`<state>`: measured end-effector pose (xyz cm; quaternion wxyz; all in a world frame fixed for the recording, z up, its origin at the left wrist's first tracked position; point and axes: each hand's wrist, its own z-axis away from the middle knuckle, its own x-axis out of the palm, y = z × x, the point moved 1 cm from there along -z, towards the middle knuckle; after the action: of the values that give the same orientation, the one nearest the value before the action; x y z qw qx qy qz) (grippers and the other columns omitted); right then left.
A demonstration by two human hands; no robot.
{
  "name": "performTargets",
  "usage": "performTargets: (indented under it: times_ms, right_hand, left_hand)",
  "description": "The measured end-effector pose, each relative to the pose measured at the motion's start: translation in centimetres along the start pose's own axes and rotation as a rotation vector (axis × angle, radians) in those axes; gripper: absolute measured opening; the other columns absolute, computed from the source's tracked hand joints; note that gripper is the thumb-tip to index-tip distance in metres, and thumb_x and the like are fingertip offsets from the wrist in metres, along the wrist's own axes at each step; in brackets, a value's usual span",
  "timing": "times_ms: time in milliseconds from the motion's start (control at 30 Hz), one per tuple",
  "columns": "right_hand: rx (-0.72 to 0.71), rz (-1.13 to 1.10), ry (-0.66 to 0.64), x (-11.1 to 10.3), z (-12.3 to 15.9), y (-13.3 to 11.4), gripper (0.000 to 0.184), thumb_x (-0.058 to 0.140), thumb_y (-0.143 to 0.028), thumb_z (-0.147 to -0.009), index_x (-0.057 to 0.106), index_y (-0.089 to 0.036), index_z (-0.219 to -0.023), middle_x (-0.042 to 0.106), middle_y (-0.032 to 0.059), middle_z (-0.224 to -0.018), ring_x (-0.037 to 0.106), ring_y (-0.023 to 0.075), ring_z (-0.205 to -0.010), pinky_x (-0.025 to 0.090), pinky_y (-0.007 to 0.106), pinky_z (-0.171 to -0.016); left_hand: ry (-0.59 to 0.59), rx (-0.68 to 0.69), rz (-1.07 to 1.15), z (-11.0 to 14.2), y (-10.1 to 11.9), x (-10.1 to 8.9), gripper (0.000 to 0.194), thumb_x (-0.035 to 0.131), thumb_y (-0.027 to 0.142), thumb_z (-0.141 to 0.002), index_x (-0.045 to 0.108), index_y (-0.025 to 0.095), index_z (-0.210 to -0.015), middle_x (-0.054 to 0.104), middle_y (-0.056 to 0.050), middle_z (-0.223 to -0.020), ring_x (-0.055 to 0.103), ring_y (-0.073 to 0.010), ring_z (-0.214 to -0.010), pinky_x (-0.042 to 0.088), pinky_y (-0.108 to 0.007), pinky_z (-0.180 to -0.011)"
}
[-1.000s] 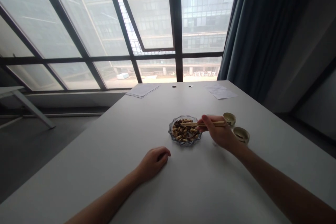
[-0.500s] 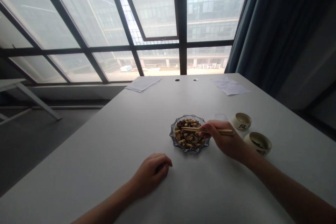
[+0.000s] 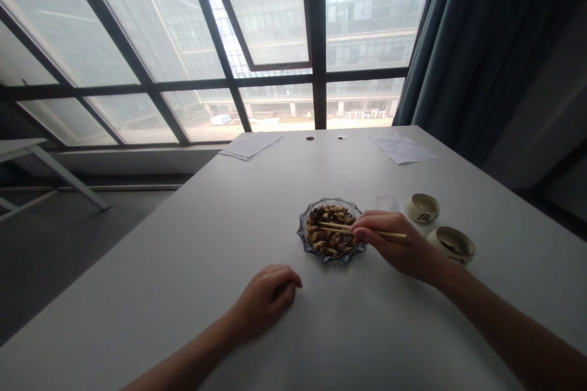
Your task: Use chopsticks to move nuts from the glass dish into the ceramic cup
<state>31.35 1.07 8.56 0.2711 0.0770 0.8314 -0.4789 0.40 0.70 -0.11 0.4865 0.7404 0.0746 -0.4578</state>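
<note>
A: R hand (image 3: 395, 248), what's its grip on?
B: Closed round the chopsticks (image 3: 393, 236), tips over nut-like bits (image 3: 331, 246) in the glass dish (image 3: 304, 243) on the bench (image 3: 206, 226). Can't tell if they touch.
A: & L hand (image 3: 268, 294)?
B: Grip's loose, part-curled, resting on bench, near side of dish.
A: What else nearby?
B: 2 pale bowls (image 3: 422, 212), R of dish, nr one just beside R hand.

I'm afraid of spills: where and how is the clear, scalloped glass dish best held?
Probably by the left rim of the clear, scalloped glass dish, coming from the left: its pointed edge stands free there, while the bare right hand holding pale wooden chopsticks overlaps its right side.
</note>
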Motion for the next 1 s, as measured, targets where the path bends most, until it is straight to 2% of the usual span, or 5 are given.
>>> performTargets:
  times_ms: [200,400,667,1000]
  right_hand:
    - [-0.049,-0.027,-0.026,0.8,0.0,0.5,0.031,0.057,-0.04,-0.1,0.077,-0.017,-0.095,0.074,0.0101,-0.093,0.067,0.0198,-0.081,0.052,0.032,-0.076]
    - [-0.008,0.0,0.024,1.1,0.3,0.6,0.043,0.053,-0.05,-0.1,0.077,-0.018,-0.084,0.074,0.007,-0.078,0.065,0.0198,-0.071,0.052,0.031,-0.069]
    - [0.003,0.001,0.012,1.3,-0.1,0.2,0.04,0.052,-0.043,-0.101,0.074,-0.017,-0.079,0.073,0.0069,-0.079,0.065,0.0177,-0.072,0.049,0.029,-0.069]
    - [-0.025,0.037,0.043,2.3,0.1,0.0,0.045,0.049,-0.049,-0.102,0.07,-0.018,-0.077,0.065,0.0049,-0.072,0.056,0.0163,-0.066,0.046,0.029,-0.067]
  left_hand:
    - [0.005,0.005,-0.012,0.0,-0.1,0.1,0.022,0.049,0.017,-0.091,0.07,0.022,-0.093,0.07,-0.003,-0.084,0.063,-0.0199,-0.084,0.046,-0.029,-0.081]
    - [-0.005,-0.014,0.001,0.1,0.0,0.0,0.022,0.049,0.019,-0.091,0.071,0.022,-0.093,0.071,-0.005,-0.085,0.063,-0.0211,-0.085,0.046,-0.031,-0.082]
    - [0.006,0.005,-0.013,0.1,0.0,0.1,0.022,0.049,0.018,-0.091,0.07,0.022,-0.092,0.07,-0.003,-0.085,0.063,-0.0198,-0.085,0.045,-0.029,-0.081]
    - [0.01,0.022,-0.026,0.0,0.0,0.1,0.021,0.048,0.017,-0.093,0.069,0.022,-0.093,0.069,-0.003,-0.085,0.063,-0.0191,-0.084,0.045,-0.028,-0.081]
